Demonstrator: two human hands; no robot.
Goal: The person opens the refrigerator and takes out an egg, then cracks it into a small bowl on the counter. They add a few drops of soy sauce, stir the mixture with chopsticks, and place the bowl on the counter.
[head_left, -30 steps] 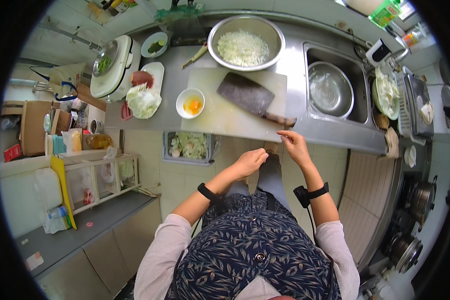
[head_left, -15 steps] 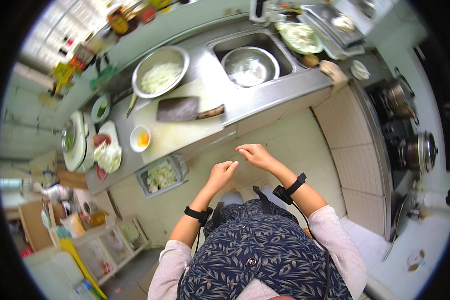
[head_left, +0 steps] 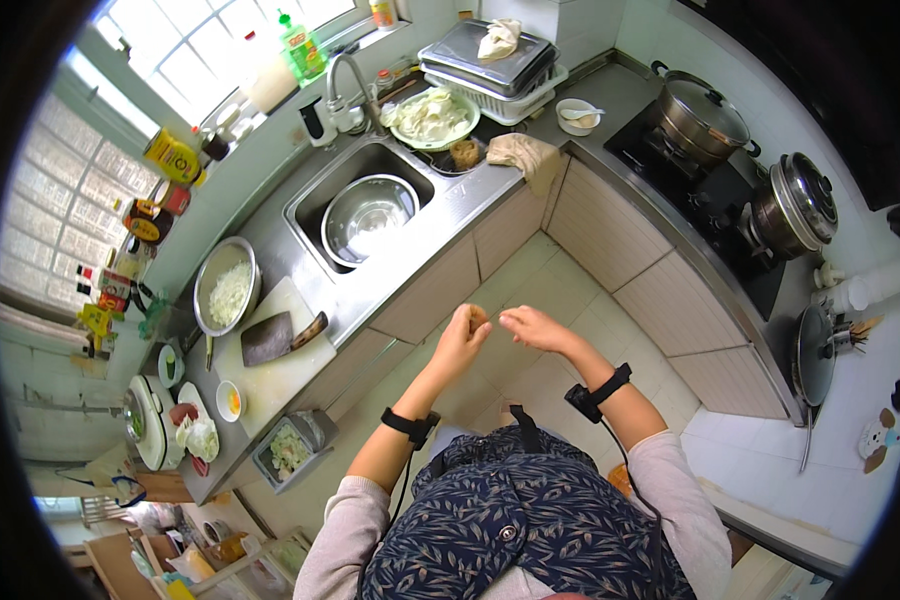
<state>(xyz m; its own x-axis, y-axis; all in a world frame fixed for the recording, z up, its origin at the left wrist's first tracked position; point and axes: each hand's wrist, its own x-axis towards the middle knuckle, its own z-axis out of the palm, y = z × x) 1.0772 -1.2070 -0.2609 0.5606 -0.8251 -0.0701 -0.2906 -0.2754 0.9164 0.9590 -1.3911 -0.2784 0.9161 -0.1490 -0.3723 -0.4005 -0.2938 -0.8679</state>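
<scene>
Over the floor, in front of my apron, my left hand (head_left: pixel 459 342) is raised with its fingers curled in, and nothing shows in it. Close by on its right, my right hand (head_left: pixel 536 328) is also closed, fingers bent together, with no object visible. A small gap separates the two hands, and neither touches the counter. Left of them, a cleaver (head_left: pixel 268 338) with a wooden handle lies on a white cutting board (head_left: pixel 315 352). Behind the cleaver stands a metal bowl of shredded white vegetable (head_left: pixel 230 294). A small white bowl with egg yolk (head_left: pixel 230 401) sits near the board's edge.
The sink (head_left: pixel 300 212) holds a metal basin (head_left: pixel 370 220). Beyond it stands a plate of cut pale vegetable (head_left: pixel 430 118). On the right, a lidded pot (head_left: pixel 703 115) and a stacked steamer pot (head_left: pixel 798 210) stand at the stove. A grey bin (head_left: pixel 305 440) hangs below the counter's left end.
My view has swung to the right, so the sink, window and stove show more fully. My hands stay raised and closed, and now sit slightly farther apart.
</scene>
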